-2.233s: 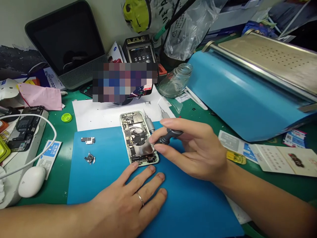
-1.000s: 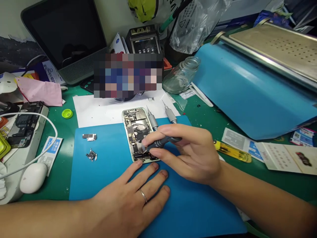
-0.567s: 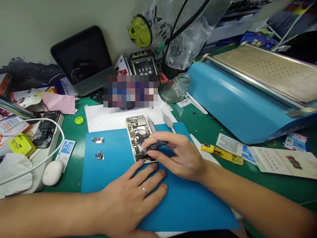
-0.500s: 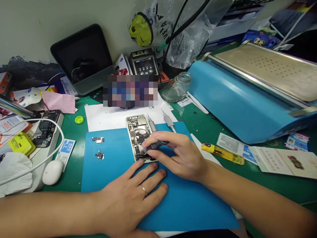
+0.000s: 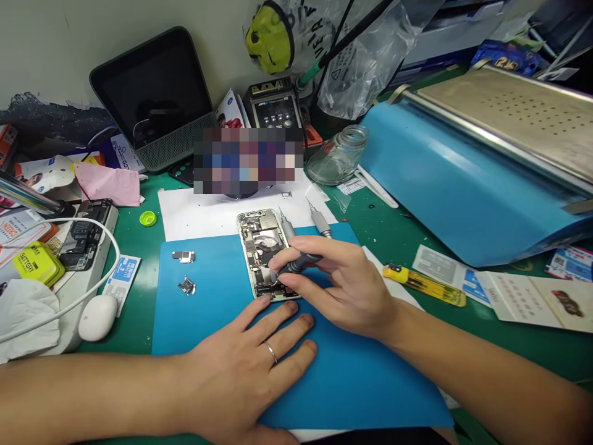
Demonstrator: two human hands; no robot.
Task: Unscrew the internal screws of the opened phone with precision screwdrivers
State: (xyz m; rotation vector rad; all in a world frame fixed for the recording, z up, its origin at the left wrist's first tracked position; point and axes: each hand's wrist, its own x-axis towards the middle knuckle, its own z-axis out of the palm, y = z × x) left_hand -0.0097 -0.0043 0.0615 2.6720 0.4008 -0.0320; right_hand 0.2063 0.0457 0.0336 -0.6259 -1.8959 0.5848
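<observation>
An opened phone (image 5: pixel 249 247) lies on the blue mat (image 5: pixel 204 327), its inner parts showing. My left hand (image 5: pixel 252 364), wearing a ring, rests flat with fingers spread; its foremost fingertips touch the phone's lower edge. Between thumb and fingers, my right hand (image 5: pixel 354 287) pinches a dark screwdriver (image 5: pixel 301 263), slanted over the lower part of the phone. Its tip is too small to make out clearly. Beyond that hand lie two grey screwdrivers (image 5: pixel 286 224), (image 5: pixel 319 220). Two small metal phone parts (image 5: pixel 186 256), (image 5: pixel 187 285) sit on the mat's left side.
A white earbud case (image 5: pixel 98 317) and a white cable (image 5: pixel 113 247) are at the left. A yellow cutter knife (image 5: pixel 424 284) and cards lie right. Behind stand a glass jar (image 5: pixel 340 157), a dark-screened device (image 5: pixel 152 99) and a large blue machine (image 5: pixel 426 191).
The camera view has shifted slightly. My right hand still grips the screwdriver over the phone's lower part, and my left hand stays flat at its edge.
</observation>
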